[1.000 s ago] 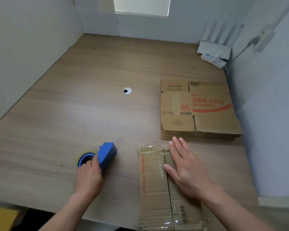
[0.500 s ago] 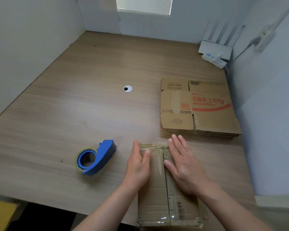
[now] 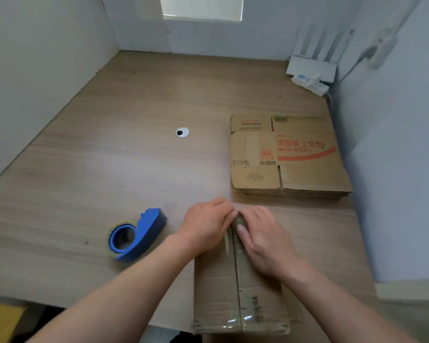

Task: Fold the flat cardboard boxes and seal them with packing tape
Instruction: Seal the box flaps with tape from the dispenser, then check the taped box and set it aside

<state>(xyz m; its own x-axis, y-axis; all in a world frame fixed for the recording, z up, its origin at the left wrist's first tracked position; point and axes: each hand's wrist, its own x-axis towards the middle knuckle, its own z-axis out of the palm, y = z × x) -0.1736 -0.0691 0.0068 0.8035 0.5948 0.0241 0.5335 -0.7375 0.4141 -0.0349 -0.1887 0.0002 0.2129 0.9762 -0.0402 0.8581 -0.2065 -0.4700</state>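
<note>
Near, right of centre, at the near edge of the table (image 3: 109, 157): taped box (image 3: 240, 293). On its far end, left hand (image 3: 206, 226) and right hand (image 3: 265, 238), fingertips meeting over the seam, fingers laid down and pressing, grasping nothing. Just left, apart from the hands: blue dispenser (image 3: 136, 235). Beyond, to the right: stack of flat boxes (image 3: 287, 157). Mid-table: grommet (image 3: 182, 132). Far right corner: white router (image 3: 311, 68). Wood-grain top, white walls on three sides.

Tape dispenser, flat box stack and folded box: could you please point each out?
tape dispenser (image 3: 149, 226), head view, blue body
flat box stack (image 3: 310, 174), head view, top sheet
folded box (image 3: 213, 288), head view, left flap
</note>
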